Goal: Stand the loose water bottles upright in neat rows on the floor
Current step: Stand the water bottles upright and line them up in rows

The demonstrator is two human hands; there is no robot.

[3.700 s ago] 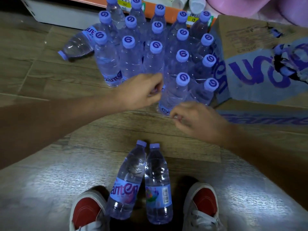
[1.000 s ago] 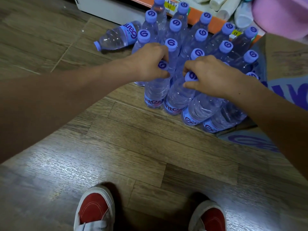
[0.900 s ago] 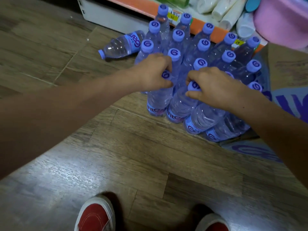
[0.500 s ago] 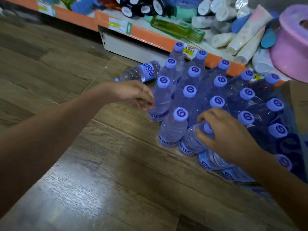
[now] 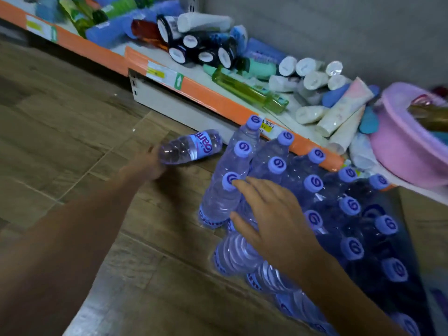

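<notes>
Several clear water bottles with purple caps (image 5: 312, 183) stand upright in tight rows on the wooden floor at the right. One loose bottle (image 5: 191, 148) lies on its side to their left, near the shelf base, cap end pointing left. My left hand (image 5: 146, 164) is at that cap end, fingers curled around the neck. My right hand (image 5: 271, 214) is spread flat over the front-row bottles; a fingertip touches one cap (image 5: 230, 181) and nothing is held.
A low shelf with an orange edge (image 5: 206, 93) runs behind the bottles, loaded with tubes and toiletry bottles. A pink basin (image 5: 400, 151) sits at its right end. Brown cardboard (image 5: 429, 226) borders the rows on the right. Bare wooden floor (image 5: 80, 146) lies to the left.
My left hand left the upright rows and reached left to the lying bottle's neck. My right hand let go of a front bottle's cap and spread open. The view swung up towards the shelf.
</notes>
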